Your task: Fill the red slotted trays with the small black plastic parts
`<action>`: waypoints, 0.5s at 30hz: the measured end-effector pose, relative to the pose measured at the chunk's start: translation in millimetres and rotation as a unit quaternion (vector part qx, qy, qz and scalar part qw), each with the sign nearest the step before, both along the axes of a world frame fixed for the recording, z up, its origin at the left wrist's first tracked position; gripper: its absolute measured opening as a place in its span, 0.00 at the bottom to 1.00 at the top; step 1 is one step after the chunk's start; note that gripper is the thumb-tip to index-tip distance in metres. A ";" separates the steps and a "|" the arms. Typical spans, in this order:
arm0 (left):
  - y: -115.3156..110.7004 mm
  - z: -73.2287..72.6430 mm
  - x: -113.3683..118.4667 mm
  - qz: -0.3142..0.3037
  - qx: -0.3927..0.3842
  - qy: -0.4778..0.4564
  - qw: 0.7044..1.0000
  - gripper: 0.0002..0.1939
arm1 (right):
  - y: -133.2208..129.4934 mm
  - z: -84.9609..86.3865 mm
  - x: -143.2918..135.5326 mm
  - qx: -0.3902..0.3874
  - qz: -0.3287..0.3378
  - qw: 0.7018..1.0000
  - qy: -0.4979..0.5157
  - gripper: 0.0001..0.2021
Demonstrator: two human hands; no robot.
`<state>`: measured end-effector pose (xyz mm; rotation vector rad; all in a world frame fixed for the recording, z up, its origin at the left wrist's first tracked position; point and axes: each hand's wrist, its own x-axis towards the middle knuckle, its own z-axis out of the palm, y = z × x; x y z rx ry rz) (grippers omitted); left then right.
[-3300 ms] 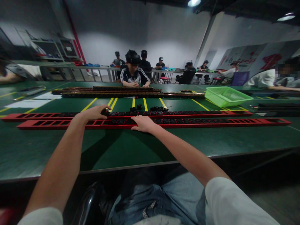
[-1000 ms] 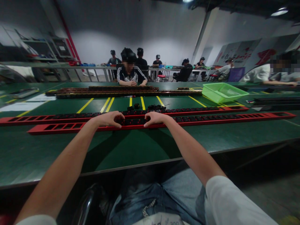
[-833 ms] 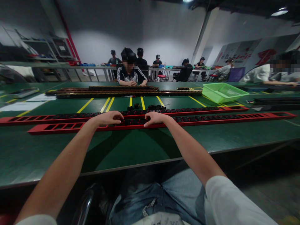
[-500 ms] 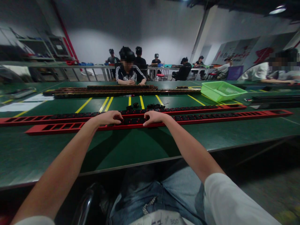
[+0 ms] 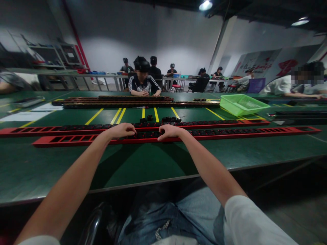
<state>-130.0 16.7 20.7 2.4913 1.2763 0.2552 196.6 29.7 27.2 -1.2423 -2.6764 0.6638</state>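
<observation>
My left hand [image 5: 122,130] is bent down over the nearer long red slotted frame [image 5: 204,137], its thumb and fingers closed at a small black part [image 5: 139,135] set in the frame. A short gap to the right, my right hand [image 5: 169,131] is curled over the same frame, thumb at the front side and fingers behind, gripping it. Between the hands a few square black parts sit in the slots, and more fill the slots to the right. The slots at the left end [image 5: 73,139] hold no parts. My palms hide some slots.
A second red frame [image 5: 43,130] with black parts lies just behind. Loose black parts [image 5: 171,119] are heaped beyond it. Farther back are stacked long strips [image 5: 114,101] and a green basket [image 5: 242,103]. A co-worker [image 5: 143,80] sits opposite; another [image 5: 293,83] leans in at right.
The camera view has tilted slightly upward. My left thumb and fingers have come closer together, while both hands stay at nearly the same place on the frame.
</observation>
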 end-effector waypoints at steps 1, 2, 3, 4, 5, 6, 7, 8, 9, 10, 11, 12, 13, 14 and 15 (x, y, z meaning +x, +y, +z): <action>-0.9 -0.8 3.1 0.006 0.016 0.001 1.000 0.21 | 0.2 -0.2 -0.1 0.000 0.000 1.000 -0.001 0.26; -1.7 -1.8 6.6 0.014 0.031 0.003 0.999 0.20 | 0.4 -0.2 -0.3 0.001 0.000 1.000 -0.001 0.26; -2.6 -2.9 10.4 0.019 0.044 0.004 0.999 0.20 | 0.3 -0.1 -0.5 0.001 0.000 1.000 -0.001 0.27; -3.4 -4.0 14.2 0.023 0.054 0.003 0.998 0.19 | 0.0 0.2 -0.7 0.001 -0.001 1.000 0.000 0.27; -4.2 -5.0 17.9 0.023 0.062 -0.002 0.998 0.19 | -0.5 0.7 -0.9 0.002 -0.002 1.000 0.000 0.27; -5.2 -5.8 21.3 0.023 0.069 -0.011 0.997 0.18 | -1.1 1.3 -1.1 0.002 -0.003 1.000 0.000 0.27; -6.2 -6.4 24.3 0.022 0.077 -0.022 0.997 0.18 | -1.8 1.9 -1.2 0.002 -0.005 1.000 -0.001 0.27; -7.3 -6.8 26.9 0.021 0.086 -0.033 0.996 0.18 | -2.4 2.5 -1.3 0.001 -0.005 1.000 -0.003 0.27; -8.4 -7.2 29.2 0.019 0.099 -0.043 0.994 0.19 | -2.8 2.9 -1.2 0.000 -0.004 1.000 -0.005 0.27; -9.3 -7.6 31.2 0.015 0.116 -0.053 0.992 0.19 | -3.1 3.2 -1.2 -0.001 -0.002 1.000 -0.006 0.27; -9.9 -8.1 33.0 0.009 0.135 -0.060 0.989 0.19 | -3.1 3.1 -1.2 0.000 0.000 1.000 -0.007 0.28; -9.7 -8.7 34.4 0.003 0.153 -0.068 0.986 0.20 | -2.9 2.8 -1.2 0.004 0.002 1.000 -0.008 0.28; -8.4 -9.4 35.6 -0.001 0.167 -0.075 0.983 0.21 | -2.6 2.3 -1.2 0.008 0.003 1.000 -0.007 0.28; -5.6 -9.9 36.5 0.000 0.177 -0.082 0.981 0.22 | -2.2 1.7 -1.3 0.012 0.003 1.000 -0.007 0.28; -1.1 -9.9 37.2 0.005 0.182 -0.088 0.979 0.25 | -1.8 1.1 -1.3 0.014 0.003 1.000 -0.008 0.28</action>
